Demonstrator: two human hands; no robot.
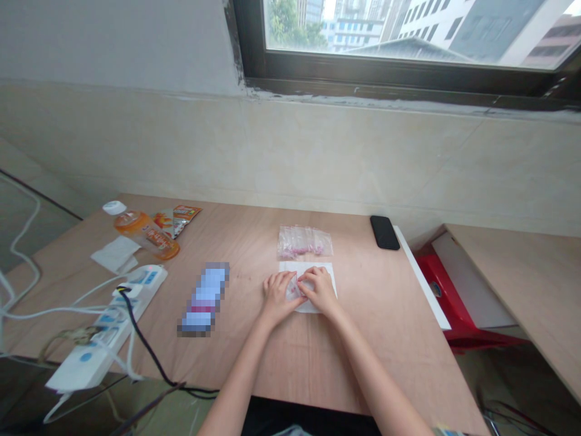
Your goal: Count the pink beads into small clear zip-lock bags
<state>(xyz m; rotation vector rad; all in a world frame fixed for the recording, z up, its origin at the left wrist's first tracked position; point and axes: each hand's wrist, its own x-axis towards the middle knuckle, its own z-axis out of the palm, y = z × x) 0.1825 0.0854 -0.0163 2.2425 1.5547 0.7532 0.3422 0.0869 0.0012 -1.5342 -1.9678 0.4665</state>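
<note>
My left hand (278,297) and my right hand (320,289) meet over a white sheet (311,308) on the table. Between them is a small clear plastic bag (292,290) with pink marks or bits at its edge. My right thumb and fingers pinch it at its right side. The left fingers curve over its left side, with the thumb along its lower edge. What exactly is inside is too small to make out. Just beyond the sheet lie several clear zip bags (304,237) in a row, with small pink pieces in their near ends.
To the left lie a blurred-out phone (205,300), a white power strip (111,327) with cables, an orange drink bottle (147,233) on its side, tissues (117,254) and a snack packet (185,218). A black phone (385,232) lies at the back right. A red stool (447,297) stands beyond the table's right edge.
</note>
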